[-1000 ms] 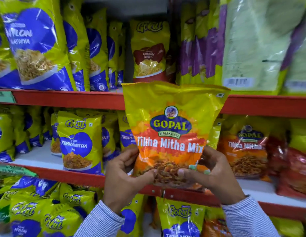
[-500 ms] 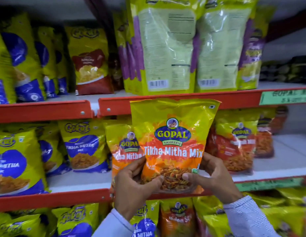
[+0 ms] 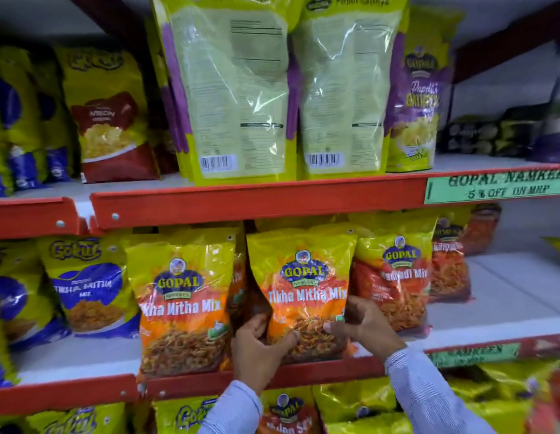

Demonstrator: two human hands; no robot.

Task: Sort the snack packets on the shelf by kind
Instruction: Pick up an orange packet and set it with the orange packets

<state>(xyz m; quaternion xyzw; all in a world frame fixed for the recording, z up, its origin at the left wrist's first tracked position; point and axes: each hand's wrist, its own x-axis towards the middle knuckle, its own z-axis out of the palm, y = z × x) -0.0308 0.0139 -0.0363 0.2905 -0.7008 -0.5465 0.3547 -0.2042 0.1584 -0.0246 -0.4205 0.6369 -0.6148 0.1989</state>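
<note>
Tikha Mitha packet (image 3: 303, 286) upright, label outward

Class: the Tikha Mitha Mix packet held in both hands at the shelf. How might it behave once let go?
The Tikha Mitha Mix packet looks glossy, so probably slippery. Its film is creased, so likely floppy. The left hand and right hand grip its base; released, it may lean on neighbouring packets.

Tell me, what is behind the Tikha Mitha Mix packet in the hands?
Behind the held packet only dark shelf space and yellow packet tops show. Whatever stands directly behind it is covered.
</note>
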